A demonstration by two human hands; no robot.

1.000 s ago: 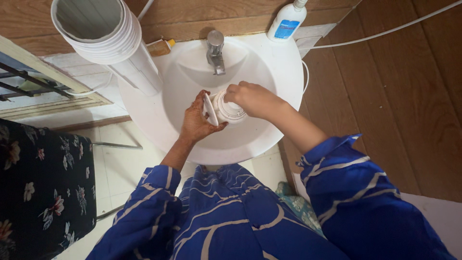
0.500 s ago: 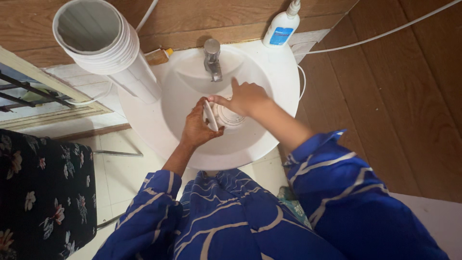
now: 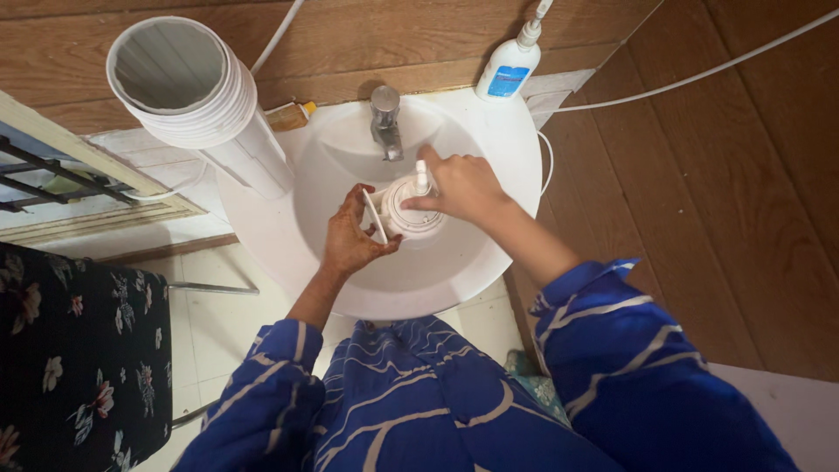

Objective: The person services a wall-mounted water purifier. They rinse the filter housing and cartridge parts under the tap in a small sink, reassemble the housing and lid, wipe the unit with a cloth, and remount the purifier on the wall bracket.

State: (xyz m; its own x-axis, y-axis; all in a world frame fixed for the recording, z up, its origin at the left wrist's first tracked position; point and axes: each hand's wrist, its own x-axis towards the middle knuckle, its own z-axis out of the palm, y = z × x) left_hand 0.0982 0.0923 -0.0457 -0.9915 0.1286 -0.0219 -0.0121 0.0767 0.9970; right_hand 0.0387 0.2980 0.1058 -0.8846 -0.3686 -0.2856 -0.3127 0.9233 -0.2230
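Over a round white sink [image 3: 489,157] I hold a small white container [image 3: 411,210] with a handle. My left hand [image 3: 351,236] grips it from the left side, fingers wrapped at the handle. My right hand [image 3: 459,185] rests on its top from the right, fingers pinching a small white knob or cap that sticks up. Both arms wear blue sleeves with white stripes. The metal tap [image 3: 384,121] stands just behind the container. No water stream is visible.
A white ribbed duct hose [image 3: 188,96] rises at the sink's left. A white bottle with a blue label [image 3: 509,68] stands at the back rim. Wooden wall panels surround the sink; a white cable [image 3: 699,74] runs right. A dark floral cloth [image 3: 79,367] is at left.
My right hand has lifted from covering the container's top to pinching the knob on it. The view has shifted slightly; the left hand keeps its grip.
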